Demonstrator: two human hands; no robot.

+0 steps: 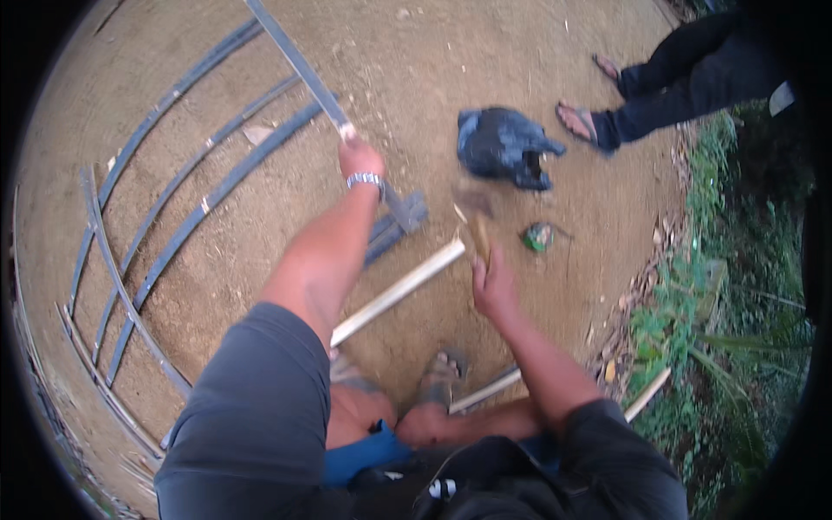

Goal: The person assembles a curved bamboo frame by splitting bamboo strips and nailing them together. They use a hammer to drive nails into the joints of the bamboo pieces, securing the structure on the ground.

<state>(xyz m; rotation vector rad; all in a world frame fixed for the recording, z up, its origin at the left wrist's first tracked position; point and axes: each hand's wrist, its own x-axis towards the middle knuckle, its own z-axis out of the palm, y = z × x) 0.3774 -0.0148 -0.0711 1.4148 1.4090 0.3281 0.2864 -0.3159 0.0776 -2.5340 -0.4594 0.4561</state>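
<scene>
My left hand, with a metal watch at the wrist, is closed round a long flat grey strip. The strip runs away to the far left; it looks like wood or bamboo. In my right hand is a wooden-handled tool. Its dark head is smeared by motion, so I cannot tell hammer from hatchet. A pale split stick slants between my arms, its far end close to the tool. Just beyond my left wrist, short dark strip ends cross on the ground.
Long dark strips lie crossed like a frame at the left. A black plastic bag and a small green object rest ahead on the dirt. Another person's sandalled foot is at the far right. Plants edge the right side.
</scene>
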